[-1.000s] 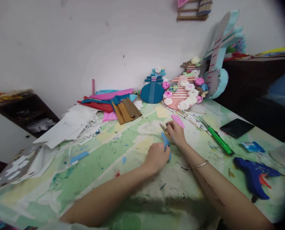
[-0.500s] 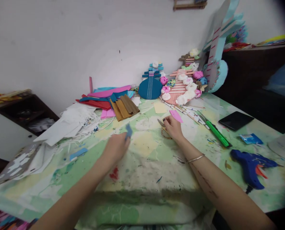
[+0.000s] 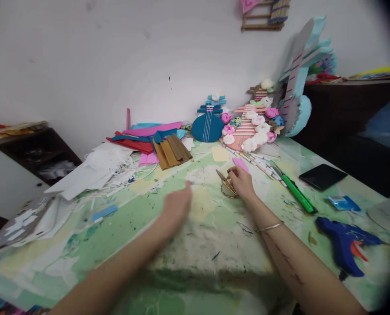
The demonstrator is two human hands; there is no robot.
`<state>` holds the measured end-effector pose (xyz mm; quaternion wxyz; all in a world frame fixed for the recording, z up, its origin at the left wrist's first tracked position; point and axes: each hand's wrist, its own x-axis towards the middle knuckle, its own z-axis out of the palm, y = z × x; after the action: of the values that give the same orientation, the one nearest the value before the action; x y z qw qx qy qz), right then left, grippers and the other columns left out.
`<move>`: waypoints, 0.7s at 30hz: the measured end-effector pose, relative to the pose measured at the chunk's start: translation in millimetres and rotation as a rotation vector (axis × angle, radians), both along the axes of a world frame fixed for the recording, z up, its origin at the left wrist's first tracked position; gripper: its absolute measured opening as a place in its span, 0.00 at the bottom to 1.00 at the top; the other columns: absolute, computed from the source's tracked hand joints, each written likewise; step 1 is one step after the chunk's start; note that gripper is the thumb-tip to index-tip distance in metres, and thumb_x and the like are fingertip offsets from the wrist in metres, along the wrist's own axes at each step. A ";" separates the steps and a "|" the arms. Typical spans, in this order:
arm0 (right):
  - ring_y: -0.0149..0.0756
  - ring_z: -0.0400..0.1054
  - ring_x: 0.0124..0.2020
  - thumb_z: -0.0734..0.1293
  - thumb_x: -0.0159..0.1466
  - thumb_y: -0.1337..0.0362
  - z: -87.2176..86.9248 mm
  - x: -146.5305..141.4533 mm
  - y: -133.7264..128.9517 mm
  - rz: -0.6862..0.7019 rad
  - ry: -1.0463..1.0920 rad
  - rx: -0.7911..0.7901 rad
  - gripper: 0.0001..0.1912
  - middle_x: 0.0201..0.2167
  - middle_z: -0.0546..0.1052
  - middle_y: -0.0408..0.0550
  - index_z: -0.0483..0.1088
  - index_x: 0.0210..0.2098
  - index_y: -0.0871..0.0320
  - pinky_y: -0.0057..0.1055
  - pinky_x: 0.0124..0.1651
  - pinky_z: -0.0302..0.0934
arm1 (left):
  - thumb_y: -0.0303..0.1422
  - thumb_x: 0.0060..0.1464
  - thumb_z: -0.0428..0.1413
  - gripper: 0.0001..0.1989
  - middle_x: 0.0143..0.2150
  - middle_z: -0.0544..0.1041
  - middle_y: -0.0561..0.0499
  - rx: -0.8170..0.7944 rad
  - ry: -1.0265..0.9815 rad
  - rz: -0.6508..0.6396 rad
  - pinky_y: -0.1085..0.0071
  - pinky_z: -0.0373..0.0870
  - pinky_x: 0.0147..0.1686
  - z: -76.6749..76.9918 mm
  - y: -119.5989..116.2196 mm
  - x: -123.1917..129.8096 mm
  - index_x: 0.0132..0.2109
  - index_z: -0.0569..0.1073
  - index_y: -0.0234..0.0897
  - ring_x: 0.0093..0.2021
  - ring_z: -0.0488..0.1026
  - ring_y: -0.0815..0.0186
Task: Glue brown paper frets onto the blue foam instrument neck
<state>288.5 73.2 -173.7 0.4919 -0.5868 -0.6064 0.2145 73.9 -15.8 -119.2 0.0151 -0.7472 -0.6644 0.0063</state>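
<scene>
My right hand (image 3: 242, 183) rests on the table with its fingers closed on a small pair of gold-handled scissors (image 3: 228, 189), blades pointing up and left. Just behind that hand lies a strip of pink paper (image 3: 240, 165). My left hand (image 3: 178, 204) is over the middle of the table, smeared by motion; one finger seems to point forward, and I cannot make out whether anything is in it. Beyond it sits a pale yellow paper square (image 3: 220, 154). To the left lies a blue paper strip (image 3: 105, 213).
Folded crepe paper (image 3: 172, 151) and white paper scraps (image 3: 108, 159) fill the back left. Lute-shaped crafts (image 3: 207, 127) with paper flowers stand by the wall. On the right are a green cutter knife (image 3: 298, 192), a black tablet (image 3: 322, 176), a blue packet (image 3: 343, 203) and a blue glue gun (image 3: 341, 240).
My left hand has moved right, toward the middle; the blue scrap seen in it before no longer shows. My right hand stays at the scissors. The view has tilted up slightly.
</scene>
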 end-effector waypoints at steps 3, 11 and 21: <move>0.32 0.66 0.26 0.60 0.57 0.59 0.7 -3.6 0.8 0.028 0.012 0.003 0.10 0.26 0.73 0.44 0.67 0.32 0.59 0.27 0.31 0.56 | 0.25 0.57 0.40 0.21 0.32 0.76 0.33 0.101 0.033 0.227 0.59 0.67 0.31 5.2 -1.3 -53.0 0.57 0.58 0.24 0.34 0.76 0.46; 0.27 0.58 0.17 0.62 0.55 0.49 20.0 -15.0 -25.8 0.396 -0.002 -0.112 0.22 0.19 0.69 0.41 0.70 0.37 0.61 0.24 0.22 0.53 | 0.34 0.59 0.45 0.10 0.34 0.77 0.47 0.063 -0.405 -0.192 0.71 0.66 0.36 -9.5 -8.0 3.0 0.38 0.69 0.36 0.36 0.75 0.62; 0.33 0.65 0.23 0.53 0.64 0.57 19.5 -47.0 -66.7 0.252 -0.248 -0.247 0.23 0.22 0.72 0.46 0.66 0.50 0.64 0.27 0.26 0.58 | 0.26 0.58 0.44 0.14 0.38 0.77 0.40 0.082 -0.483 -0.246 0.64 0.70 0.39 -21.3 -20.6 53.4 0.47 0.69 0.27 0.39 0.75 0.57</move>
<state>241.5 6.5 -154.2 0.3073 -0.5839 -0.7000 0.2731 127.2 -36.4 -140.5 -0.1131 -0.8008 -0.5528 -0.2009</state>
